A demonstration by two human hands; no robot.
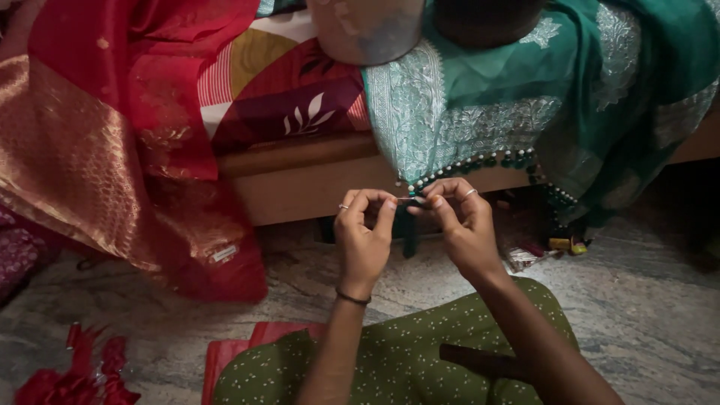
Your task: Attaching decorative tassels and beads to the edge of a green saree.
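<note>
My left hand (364, 231) and my right hand (459, 221) meet just below the hem of a teal green cloth (480, 112) with silver patterning that hangs over a wooden bed edge (300, 176). A row of white and green beads (480, 161) runs along that hem. Both hands pinch a thin needle or thread (407, 199) between thumb and forefinger at the beaded edge; which it is I cannot tell. Each hand wears a ring, and the left wrist carries a dark band.
A red and gold cloth (97, 150) drapes off the bed at left onto the stone floor (645, 300). Red scraps (82, 375) lie at lower left. A metal pot (367, 30) stands on the bed. Small spools (562, 244) sit by the bed base. My green dotted garment (397, 360) covers my lap.
</note>
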